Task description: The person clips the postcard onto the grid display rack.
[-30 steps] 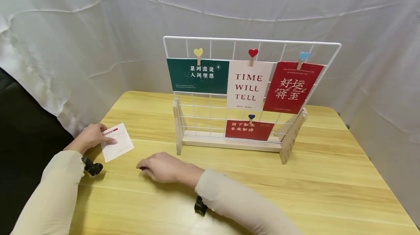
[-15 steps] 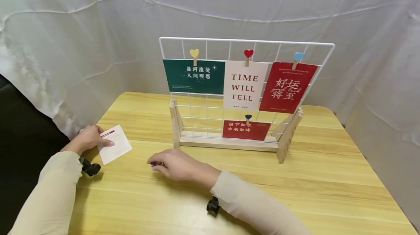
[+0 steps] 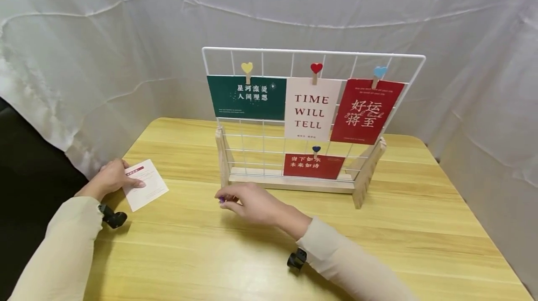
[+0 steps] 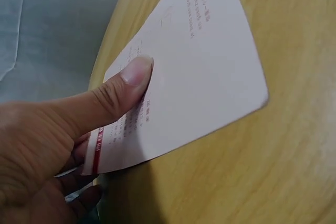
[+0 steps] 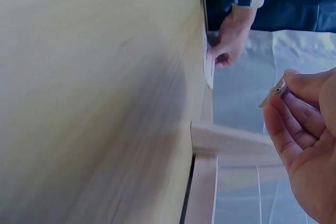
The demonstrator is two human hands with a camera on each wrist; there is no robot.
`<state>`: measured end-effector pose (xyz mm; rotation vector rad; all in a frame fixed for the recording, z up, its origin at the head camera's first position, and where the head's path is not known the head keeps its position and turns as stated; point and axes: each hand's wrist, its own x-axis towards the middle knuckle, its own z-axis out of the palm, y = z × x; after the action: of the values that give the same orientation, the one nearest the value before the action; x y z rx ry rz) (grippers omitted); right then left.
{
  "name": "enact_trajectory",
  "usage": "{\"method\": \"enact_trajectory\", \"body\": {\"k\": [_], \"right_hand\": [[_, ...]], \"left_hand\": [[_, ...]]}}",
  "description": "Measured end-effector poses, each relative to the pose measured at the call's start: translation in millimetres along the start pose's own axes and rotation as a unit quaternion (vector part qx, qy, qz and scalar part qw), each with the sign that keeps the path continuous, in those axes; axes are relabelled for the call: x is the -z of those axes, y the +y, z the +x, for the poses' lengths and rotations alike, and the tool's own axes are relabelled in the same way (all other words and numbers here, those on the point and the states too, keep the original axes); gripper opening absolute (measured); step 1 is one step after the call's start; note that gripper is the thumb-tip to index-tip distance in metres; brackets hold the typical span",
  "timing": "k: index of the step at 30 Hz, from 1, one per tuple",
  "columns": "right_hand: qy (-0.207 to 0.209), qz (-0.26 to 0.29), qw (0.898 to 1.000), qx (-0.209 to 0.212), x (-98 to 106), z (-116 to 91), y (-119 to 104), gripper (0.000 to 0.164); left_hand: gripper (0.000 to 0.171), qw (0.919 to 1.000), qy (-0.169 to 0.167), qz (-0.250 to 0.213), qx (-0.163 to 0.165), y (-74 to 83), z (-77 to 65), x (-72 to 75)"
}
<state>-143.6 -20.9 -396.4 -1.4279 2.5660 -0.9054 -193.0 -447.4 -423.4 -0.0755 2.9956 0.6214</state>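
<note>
At the table's left edge my left hand (image 3: 110, 178) pinches a white card (image 3: 149, 189) with a dark red strip. In the left wrist view the thumb (image 4: 123, 87) lies across the card's printed face, with fingers behind it. My right hand (image 3: 256, 204) is in front of the rack's left foot. Between its thumb and fingertips it pinches a small wooden clothespin (image 5: 275, 92); a purple part (image 3: 221, 200) of it shows in the head view. Behind stands a white wire grid rack (image 3: 313, 52) on a wooden base (image 3: 290, 183).
On the grid hang a green card (image 3: 248, 104), a white card (image 3: 311, 114) and two red cards, one upper (image 3: 364, 113) and one lower (image 3: 313, 170). Heart clothespins hold them, among them a yellow one (image 3: 247, 69). White fabric (image 3: 126, 58) surrounds the wooden table (image 3: 176, 254).
My right hand has moved to the right over the table with the clothespin, closer to the rack's left foot. My left hand still holds the card near the left edge. The head view shifted slightly.
</note>
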Motion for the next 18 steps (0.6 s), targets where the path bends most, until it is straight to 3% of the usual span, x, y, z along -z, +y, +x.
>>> {"method": "enact_trajectory", "body": {"k": [5, 13, 18], "right_hand": [[0.008, 0.025, 1.0, -0.018, 5, -7, 9, 0.022], [0.033, 0.033, 0.998, -0.049, 15, -16, 17, 0.015], [0.059, 0.024, 0.997, -0.051, 19, -21, 21, 0.012]], "left_hand": [[0.088, 0.9989, 0.033, -0.027, -0.017, -1.8, -4.7, -0.7], [0.053, 0.9959, 0.065, -0.042, -0.047, 3.3, -20.2, 8.8], [0.05, 0.9922, 0.088, -0.04, -0.079, 13.1, -26.5, 15.1]]}}
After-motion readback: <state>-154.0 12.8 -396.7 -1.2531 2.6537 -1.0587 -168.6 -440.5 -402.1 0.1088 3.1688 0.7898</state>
